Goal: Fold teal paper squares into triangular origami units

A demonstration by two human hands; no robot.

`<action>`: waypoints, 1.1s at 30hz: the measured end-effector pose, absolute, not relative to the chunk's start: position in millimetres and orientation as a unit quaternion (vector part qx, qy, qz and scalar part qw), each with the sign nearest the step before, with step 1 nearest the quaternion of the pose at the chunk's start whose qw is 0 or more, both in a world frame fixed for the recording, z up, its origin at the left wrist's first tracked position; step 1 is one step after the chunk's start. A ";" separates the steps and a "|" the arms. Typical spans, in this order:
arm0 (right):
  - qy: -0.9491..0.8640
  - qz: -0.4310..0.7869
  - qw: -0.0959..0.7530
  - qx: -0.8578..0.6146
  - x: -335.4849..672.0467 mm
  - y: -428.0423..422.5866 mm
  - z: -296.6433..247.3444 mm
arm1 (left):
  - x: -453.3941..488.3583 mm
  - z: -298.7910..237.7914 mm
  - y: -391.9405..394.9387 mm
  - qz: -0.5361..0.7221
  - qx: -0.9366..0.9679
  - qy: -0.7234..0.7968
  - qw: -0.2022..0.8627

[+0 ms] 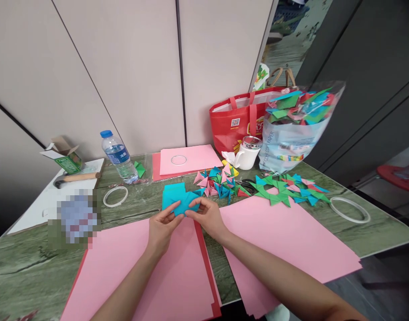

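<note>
Between my two hands is a piece of folded blue paper [183, 206], pinched at its near edge. My left hand [161, 225] has its thumb and fingers closed on the left side. On the right side, my right hand [207, 216] grips it with thumb and fingertips. Just behind lies a stack of blue paper squares [169, 191], partly covered by the held piece. Below my hands is a pile of pink paper sheets [171, 272] with red ones at its edges. To the right, a heap of small folded paper pieces [221, 180] sits by star-shaped folded rings [274, 191].
More pink sheets [284, 236] lie at right. Tape rolls [115, 196] rest on both sides. A water bottle [119, 158], a hammer [77, 177] and an opened box [67, 160] stand or lie left. Behind are a white mug [247, 156], a red bag [229, 131] and a plastic bag [288, 142].
</note>
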State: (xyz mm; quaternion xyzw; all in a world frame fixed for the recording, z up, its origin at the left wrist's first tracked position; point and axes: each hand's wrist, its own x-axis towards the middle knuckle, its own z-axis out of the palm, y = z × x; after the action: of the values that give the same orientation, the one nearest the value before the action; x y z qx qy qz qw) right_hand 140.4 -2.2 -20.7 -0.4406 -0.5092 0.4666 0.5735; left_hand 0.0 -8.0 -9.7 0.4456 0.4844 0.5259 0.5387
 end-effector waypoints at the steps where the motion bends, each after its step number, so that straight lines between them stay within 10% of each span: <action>1: -0.503 0.477 0.579 -0.430 140.1 -2.3 -21.2 | -0.1 -9.6 -8.1 0.528 0.444 0.489 0.533; 33: -0.514 0.526 0.548 -0.399 141.7 0.7 -18.4 | -5.9 -15.8 -4.5 0.510 0.466 0.510 0.512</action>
State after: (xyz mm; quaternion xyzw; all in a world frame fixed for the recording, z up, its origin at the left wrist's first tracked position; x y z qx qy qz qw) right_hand 141.7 0.7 -18.4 -0.3990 -0.5141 0.5259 0.5476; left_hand -5.9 -4.5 -15.8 0.4664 0.5103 0.5103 0.5116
